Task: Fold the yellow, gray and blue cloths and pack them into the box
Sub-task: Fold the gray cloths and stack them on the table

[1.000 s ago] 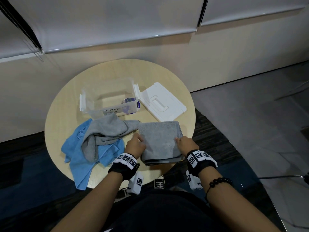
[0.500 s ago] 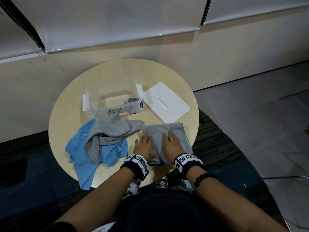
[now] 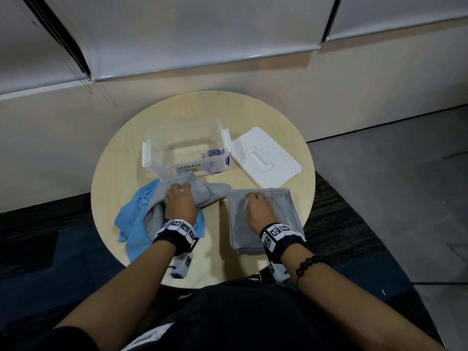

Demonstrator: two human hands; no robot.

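**Folded cloth** [image 3: 239,224]: gray, lying flat on the person's side of the box [image 3: 187,168], off its right corner. The right hand [image 3: 258,207] rests on it with fingers bent near the edge facing the box. Whether they pinch or only press cannot be made out at this angle.

**Loose cloth** [image 3: 215,193]: gray and bunched, directly before the box's front wall, lying over the blue cloth [image 3: 131,216]. The left hand [image 3: 179,201] has its fingers curled into it, gripping.

**Box:** no cloth inside, and no yellow cloth is in view. The lid [image 3: 263,158] lies to the right of the box.

**Risks, as judged:**
- Lifting the folded cloth one-handed may spill its layers open.
- Pulling the loose cloth may drag the blue cloth to the floor. Its end farthest from the box lies at the table [image 3: 114,173] rim.
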